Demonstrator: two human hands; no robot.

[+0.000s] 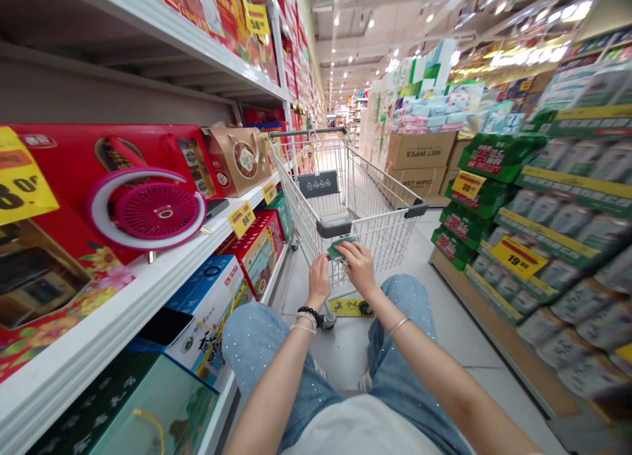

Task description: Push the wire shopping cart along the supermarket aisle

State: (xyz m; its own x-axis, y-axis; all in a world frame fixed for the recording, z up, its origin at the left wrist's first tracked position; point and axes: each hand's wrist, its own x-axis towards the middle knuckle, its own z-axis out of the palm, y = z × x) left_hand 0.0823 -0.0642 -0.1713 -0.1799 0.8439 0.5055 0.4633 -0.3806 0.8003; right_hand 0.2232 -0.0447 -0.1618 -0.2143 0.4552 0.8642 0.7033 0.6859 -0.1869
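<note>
Both of my hands meet in front of the near end of a wire shopping cart (395, 238). A small green cloth or packet (344, 243) lies between them; its exact kind is unclear. My right hand (359, 265) is closed on it from above, fingers bent over its right part. At its lower left edge, my left hand (318, 278) pinches with thumb and fingertips together. The cart's grey corner grip (334, 228) is just behind the green piece. Dark and pale bracelets (307, 317) circle my left wrist, and a thin bangle is on the right.
Shelves on the left hold gift boxes (237, 155) and a pink round fan (158, 211) near the edge. A phone (165, 326) rests on a lower box. Stacked can packs (557, 218) stand at right. Wet wipes cartons (419, 151) sit beyond the cart.
</note>
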